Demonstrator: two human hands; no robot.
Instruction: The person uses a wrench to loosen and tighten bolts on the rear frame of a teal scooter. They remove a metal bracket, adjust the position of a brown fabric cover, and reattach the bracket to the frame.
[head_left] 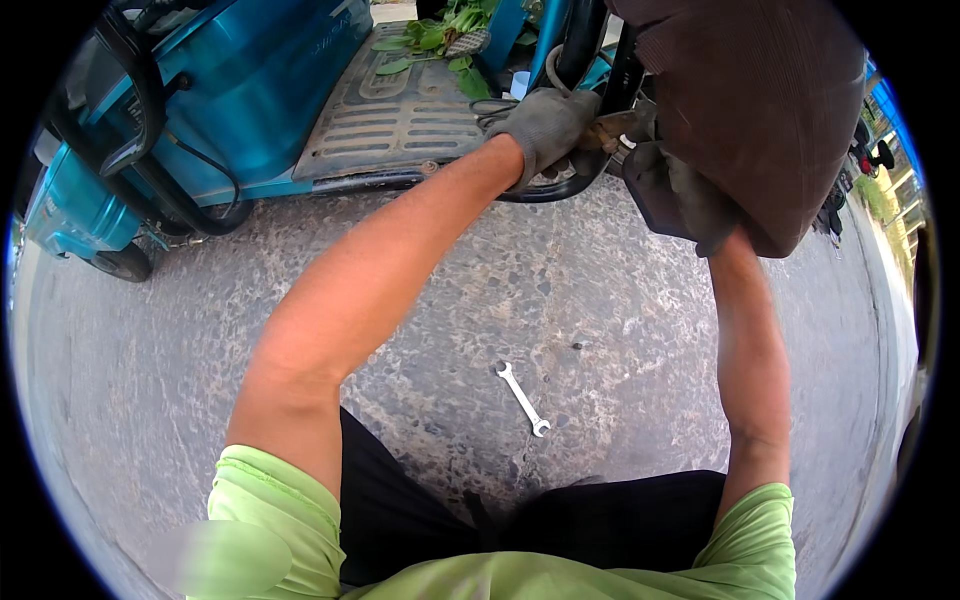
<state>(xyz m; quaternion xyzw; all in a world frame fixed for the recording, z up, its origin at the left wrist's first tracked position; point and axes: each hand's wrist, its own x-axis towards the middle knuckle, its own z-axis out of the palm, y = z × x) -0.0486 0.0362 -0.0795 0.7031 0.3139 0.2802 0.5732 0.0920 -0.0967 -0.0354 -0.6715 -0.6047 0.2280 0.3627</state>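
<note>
My left hand, in a grey work glove, reaches to the black tube frame of a teal vehicle. Its fingers are curled at a rusty metal bracket; what they hold is hidden. Just right of the bracket is a small bright metal end, like a bolt or fitting. Below the edge of a dark brown ribbed seat or cover, my gloved right hand is closed near that fitting, its grip partly hidden. A double open-ended wrench lies on the ground between my arms.
A ribbed footboard with green leafy plants lies beyond my left hand. The vehicle's teal body and black bars stand at the left. Rough concrete ground stretches below, with a small dark bit near the wrench.
</note>
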